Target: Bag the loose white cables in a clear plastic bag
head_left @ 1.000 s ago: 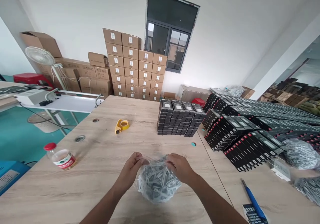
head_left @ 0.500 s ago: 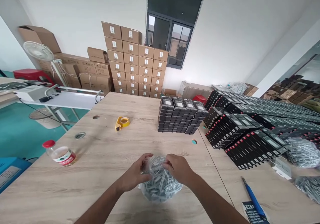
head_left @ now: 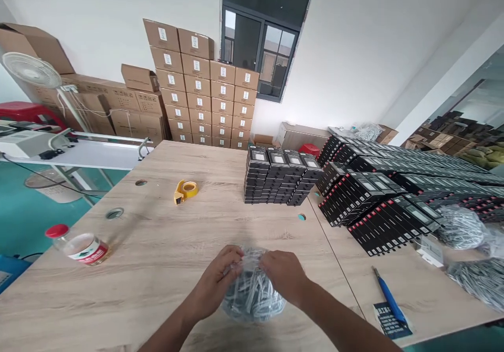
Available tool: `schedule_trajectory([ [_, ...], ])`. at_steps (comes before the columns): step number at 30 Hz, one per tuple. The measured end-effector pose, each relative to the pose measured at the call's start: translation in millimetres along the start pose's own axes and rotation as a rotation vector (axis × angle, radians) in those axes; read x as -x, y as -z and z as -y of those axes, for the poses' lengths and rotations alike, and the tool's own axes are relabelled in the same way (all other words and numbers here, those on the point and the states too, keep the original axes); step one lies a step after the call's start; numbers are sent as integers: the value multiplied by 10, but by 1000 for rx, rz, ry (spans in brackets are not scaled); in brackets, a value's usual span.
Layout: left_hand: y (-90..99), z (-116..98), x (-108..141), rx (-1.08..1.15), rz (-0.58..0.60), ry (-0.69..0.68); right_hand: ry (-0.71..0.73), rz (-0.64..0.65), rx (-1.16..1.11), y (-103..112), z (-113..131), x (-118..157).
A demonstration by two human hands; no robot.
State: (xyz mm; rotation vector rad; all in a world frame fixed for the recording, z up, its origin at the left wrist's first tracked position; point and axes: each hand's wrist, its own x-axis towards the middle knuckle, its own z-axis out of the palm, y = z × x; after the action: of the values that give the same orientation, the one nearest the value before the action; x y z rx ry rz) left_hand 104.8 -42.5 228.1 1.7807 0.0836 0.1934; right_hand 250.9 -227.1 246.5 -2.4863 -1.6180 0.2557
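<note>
A clear plastic bag (head_left: 255,300) full of coiled grey cables rests on the wooden table in front of me. My left hand (head_left: 219,279) pinches the bag's upper edge on its left side, thumb and fingers together. Opposite it, my right hand (head_left: 284,274) is closed on the plastic at the upper right, with its fingertips partly hidden behind the knuckles. Between the two hands the plastic is bunched, and the cables show through it below.
A yellow tape dispenser (head_left: 186,191) and a red-capped bottle (head_left: 81,246) lying on its side are on the left. Black boxes (head_left: 277,179) stand stacked ahead, with more rows (head_left: 394,223) to the right. A blue-handled tool (head_left: 389,297) and bundled cables (head_left: 482,278) lie at right.
My left hand has closed from a wider spread to a pinch on the bag's edge. The bag's top is drawn up between both hands. The view has shifted slightly to the right.
</note>
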Motion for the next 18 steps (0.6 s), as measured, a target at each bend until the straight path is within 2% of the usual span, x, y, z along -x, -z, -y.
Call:
schedule_trajectory([
  [2,-28,61,-20,64,22,34,-34,-27,-169,-14,-73,48],
  [4,-41,107,-57,112,33,99,-22,31,-348,89,-171,109],
  [6,-54,135,-100,166,31,145,26,85,-424,215,-220,166],
  [9,-93,176,-176,144,11,189,82,-14,-260,202,-120,189],
  [11,-126,216,-234,51,-25,237,48,-131,-106,22,-1,138],
  [13,-147,255,-295,-60,-46,274,-32,-196,-40,-195,60,58],
  [15,-146,272,-351,-135,-48,279,-116,-163,-28,-325,18,-8],
  [18,-105,240,-403,-102,-39,283,-164,-34,-99,-240,-155,-19],
])
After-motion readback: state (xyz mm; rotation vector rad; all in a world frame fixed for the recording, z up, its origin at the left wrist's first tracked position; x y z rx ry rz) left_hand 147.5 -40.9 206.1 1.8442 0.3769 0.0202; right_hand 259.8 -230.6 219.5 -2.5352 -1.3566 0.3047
